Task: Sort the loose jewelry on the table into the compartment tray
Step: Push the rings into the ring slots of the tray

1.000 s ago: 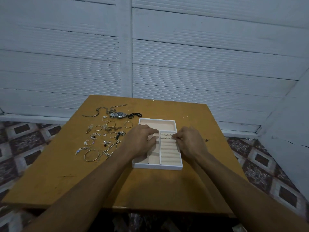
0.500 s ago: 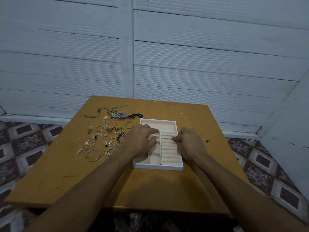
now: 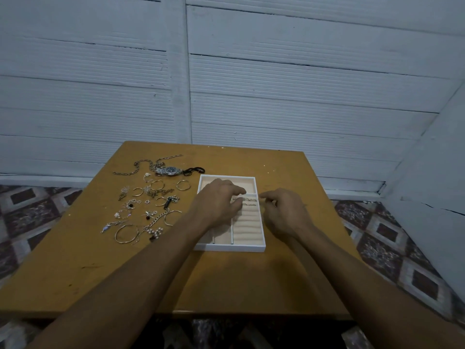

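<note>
— Some rings [image 3: 249, 202] sit in the compartment tray's [image 3: 230, 247] padded rolls, centre frame?
— Yes. Both hands are over it, apart, fingers curled: left hand [image 3: 217, 206] on its left half, right hand [image 3: 284, 214] at its right rim. Whether either pinches anything, I cannot tell.
— And the loose jewelry [image 3: 146, 205]?
— Spread on the counter [image 3: 226, 285], left of centre, beside the tray.

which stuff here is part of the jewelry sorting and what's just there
Job: compartment tray, rings already slotted, watch, chain, bangle, left hand, right hand.
Just there: table, white wall, tiled floor.
</note>
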